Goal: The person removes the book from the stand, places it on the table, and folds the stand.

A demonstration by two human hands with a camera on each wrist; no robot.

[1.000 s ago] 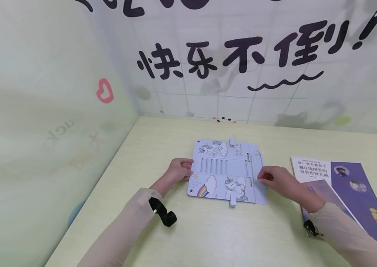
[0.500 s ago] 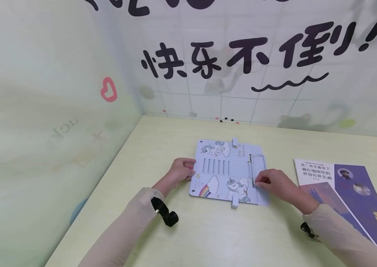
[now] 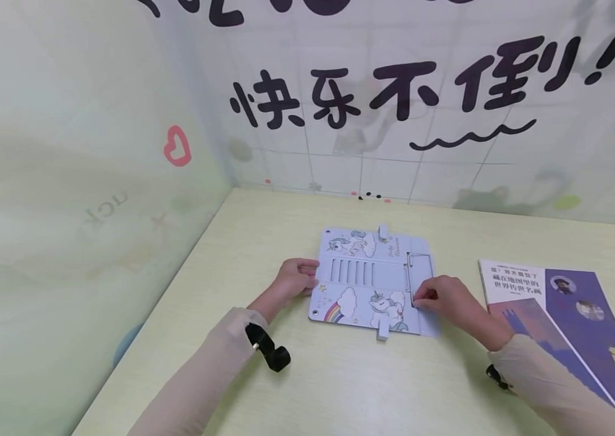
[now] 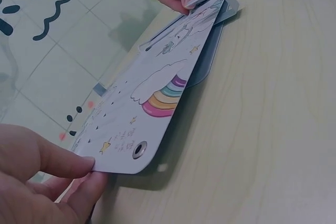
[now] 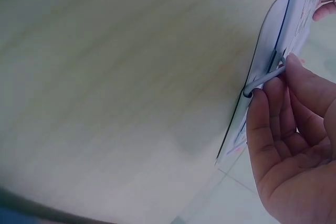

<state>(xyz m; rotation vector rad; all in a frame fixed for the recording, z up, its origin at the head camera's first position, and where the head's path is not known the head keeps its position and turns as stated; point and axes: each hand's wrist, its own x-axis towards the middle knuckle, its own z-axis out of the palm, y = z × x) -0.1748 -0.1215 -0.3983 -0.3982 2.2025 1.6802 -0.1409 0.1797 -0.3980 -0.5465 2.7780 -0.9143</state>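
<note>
A pale lilac book stand (image 3: 391, 275) with unicorn and rainbow prints lies opened out on the table, slotted along its middle. At its left edge my left hand (image 3: 290, 280) pinches the board between thumb and fingers; in the left wrist view that near corner is raised off the table. My right hand (image 3: 451, 298) is at the stand's right part. Between its thumb and fingers it pinches a thin wire bar (image 5: 265, 80), which shows best in the right wrist view. Two page clips (image 3: 383, 327) stick out from the stand's near and far edges.
To the right lie overlapping books or magazines (image 3: 569, 321) with a purple cover, partly under the right forearm. A printed curtain (image 3: 340, 157) hangs behind the table, and another stands along the left side. Each wrist wears a black camera mount (image 3: 268, 348).
My right hand has moved a little left over the stand with the wire bar, from near its right edge to the slots. The left hand keeps its grip at the left edge.
</note>
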